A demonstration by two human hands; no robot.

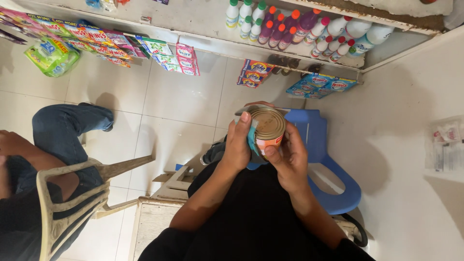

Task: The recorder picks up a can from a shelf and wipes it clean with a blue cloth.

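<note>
- Tin can (268, 129) is the star here, held up in both hands over the person's lap, roughly centre of the view, with a blue plastic chair (333, 193) right behind it.
- Left hand (238, 145) is wrapped round the can's side, thumb pointing up along the wall near the rim.
- Right hand (290, 157) cups the other side from below, thumb pressed on the orange-and-white label. So both hands are curled snug on it, not spread.
- Progress-wise, my read: lid looks sealed and flat, nothing opened or peeled that I can see. Looks more like it's being checked or turned over than finished with. Can't tell what the bluish bit (252, 137) tucked between the left palm and the can is, maybe a wrapper or cloth.
- Orientation: the gold lid faces up toward the camera, tilted a little, so the long axis runs more or less straight at the viewer, bottom toward the lap.
- Around it: shelf of bottles (290, 24) with coloured caps, sachet strips (96, 38) hanging, white tiled floor (179, 101), and another person's jeans leg (67, 130) on a cream chair (72, 203) off to one side.
</note>
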